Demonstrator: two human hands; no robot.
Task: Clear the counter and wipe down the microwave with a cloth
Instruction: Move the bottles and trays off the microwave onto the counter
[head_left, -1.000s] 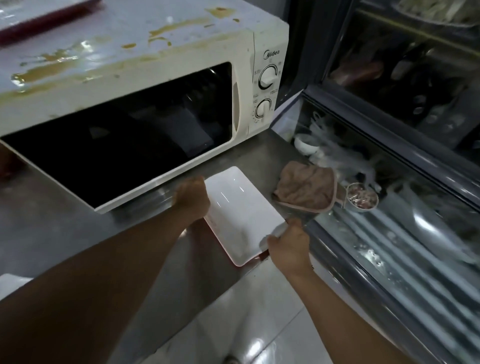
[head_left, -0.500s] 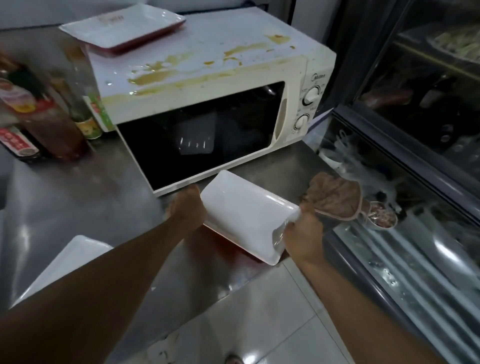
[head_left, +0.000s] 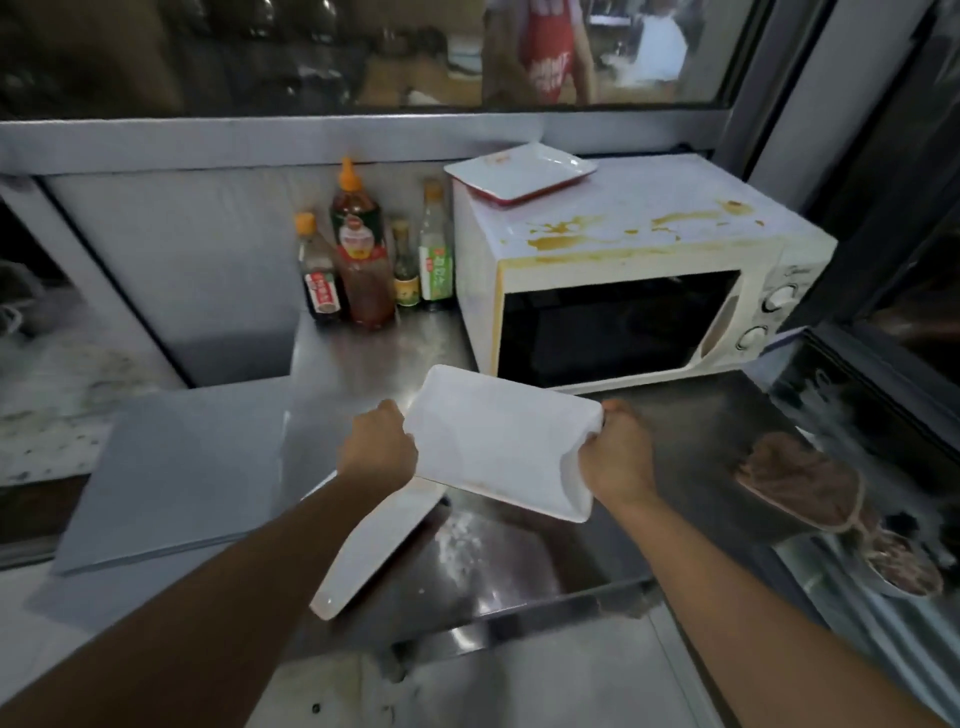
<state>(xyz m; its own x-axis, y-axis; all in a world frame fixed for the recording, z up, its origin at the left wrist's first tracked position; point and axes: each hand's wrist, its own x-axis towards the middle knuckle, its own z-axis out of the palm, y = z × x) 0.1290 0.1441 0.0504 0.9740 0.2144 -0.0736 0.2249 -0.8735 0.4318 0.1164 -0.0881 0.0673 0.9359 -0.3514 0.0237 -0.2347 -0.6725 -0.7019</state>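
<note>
i hold a white rectangular plastic tray (head_left: 501, 441) off the steel counter (head_left: 675, 415), left hand (head_left: 378, 453) and right hand (head_left: 615, 457) each curled over a short end. its long axis runs between them; a second white tray (head_left: 374, 551) lies directly below, nearer my left.

- L hand (head_left: 378, 453) & R hand (head_left: 615, 457): bare, no gloves, rings or watch visible.
- Both forearms bare to frame edge; no sleeves in view.
</note>
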